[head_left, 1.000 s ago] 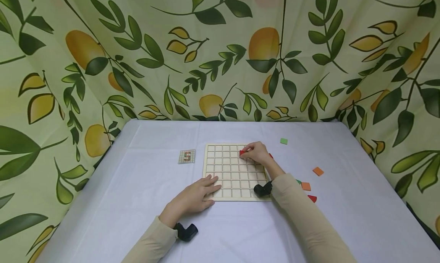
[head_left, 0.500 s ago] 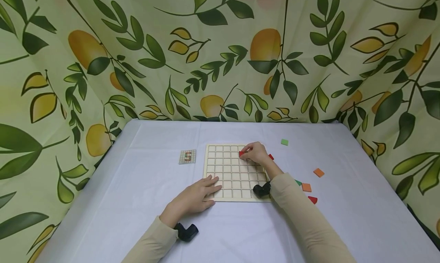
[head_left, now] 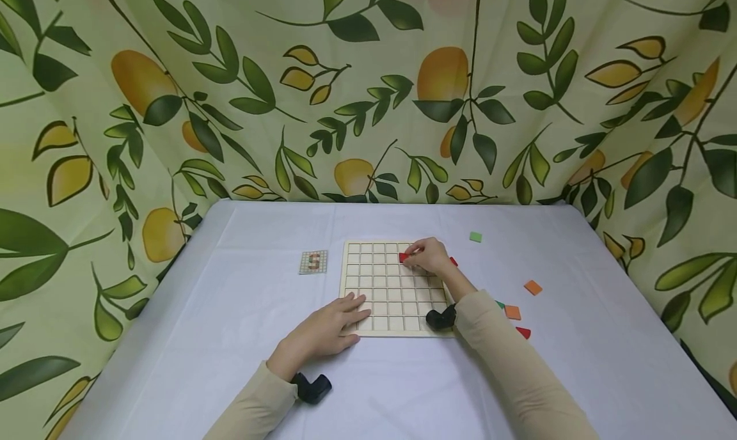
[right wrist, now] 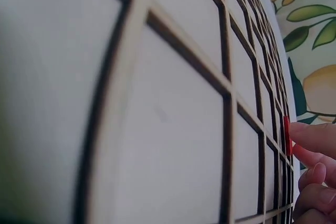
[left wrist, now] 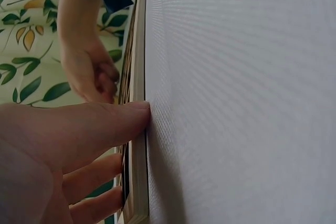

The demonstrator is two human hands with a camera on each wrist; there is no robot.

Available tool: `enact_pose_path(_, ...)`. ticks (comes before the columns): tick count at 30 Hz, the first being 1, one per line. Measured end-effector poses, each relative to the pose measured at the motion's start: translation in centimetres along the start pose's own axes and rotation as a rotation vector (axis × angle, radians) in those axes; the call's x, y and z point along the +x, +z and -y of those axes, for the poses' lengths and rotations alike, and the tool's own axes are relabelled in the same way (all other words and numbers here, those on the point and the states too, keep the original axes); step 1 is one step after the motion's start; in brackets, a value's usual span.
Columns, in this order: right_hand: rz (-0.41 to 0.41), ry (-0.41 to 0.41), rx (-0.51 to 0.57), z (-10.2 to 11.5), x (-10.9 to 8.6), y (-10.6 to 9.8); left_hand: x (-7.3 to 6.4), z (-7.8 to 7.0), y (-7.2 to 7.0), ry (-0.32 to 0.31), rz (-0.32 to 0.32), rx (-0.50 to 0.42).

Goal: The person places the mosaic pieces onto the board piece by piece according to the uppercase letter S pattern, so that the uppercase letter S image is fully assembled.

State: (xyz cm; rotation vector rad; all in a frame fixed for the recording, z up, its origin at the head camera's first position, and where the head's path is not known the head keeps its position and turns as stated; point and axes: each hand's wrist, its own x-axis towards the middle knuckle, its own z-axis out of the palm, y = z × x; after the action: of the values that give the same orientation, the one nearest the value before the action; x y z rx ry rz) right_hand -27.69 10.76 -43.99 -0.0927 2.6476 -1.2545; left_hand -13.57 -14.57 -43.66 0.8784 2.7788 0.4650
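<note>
My left hand [head_left: 328, 325] rests with spread fingers on the front left corner of a wooden grid board [head_left: 380, 295]. Its thumb [left wrist: 123, 119] presses the board's front edge in the left wrist view. Toward the far side of the board, my right hand [head_left: 430, 256] holds a small red tile [head_left: 403, 258] between thumb and fingertips, at a grid cell. In the right wrist view the red tile [right wrist: 287, 136] shows as a thin strip right at the fingertips, close against the grid. The right hand hides part of the board's upper right.
Left of the board lies a small card [head_left: 313, 261] printed with a grid and a coloured figure. Loose tiles lie to the right: light green [head_left: 475, 236], orange [head_left: 533, 287], another orange [head_left: 512, 312] and red [head_left: 523, 332]. A leaf-patterned curtain [head_left: 368, 94] hangs behind the white-covered table.
The red tile has shifted slightly left and now looks flatter in the grid, with my right fingers still at it. My left hand has stayed in place.
</note>
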Motion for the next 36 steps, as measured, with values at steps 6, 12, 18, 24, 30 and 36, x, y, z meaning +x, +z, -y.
enact_pose_path(6, 0.012, 0.005, 0.027, 0.3, -0.6, -0.6, 0.0, -0.1, 0.0, -0.008, 0.009, -0.012)
enact_pose_path(12, 0.007, -0.004, 0.037, 0.7, -1.3, -1.2, -0.1, -0.2, -0.1, -0.013, 0.001, -0.025)
enact_pose_path(18, 0.015, 0.015, 0.018, 0.3, -2.1, -1.6, -0.1, -0.2, -0.2, -0.014, 0.0, -0.027)
enact_pose_path(24, 0.019, -0.005, 0.048, -0.5, -3.4, -2.2, -0.1, -0.2, -0.1, -0.005, 0.001, -0.025)
enact_pose_path(30, 0.017, -0.006, 0.081, -1.0, -4.6, -2.5, 0.0, -0.2, 0.1, -0.017, 0.005, -0.028)
enact_pose_path(36, 0.014, -0.021, 0.055, -1.2, -5.4, -3.0, 0.0, -0.3, 0.0, -0.027, 0.005, -0.03)
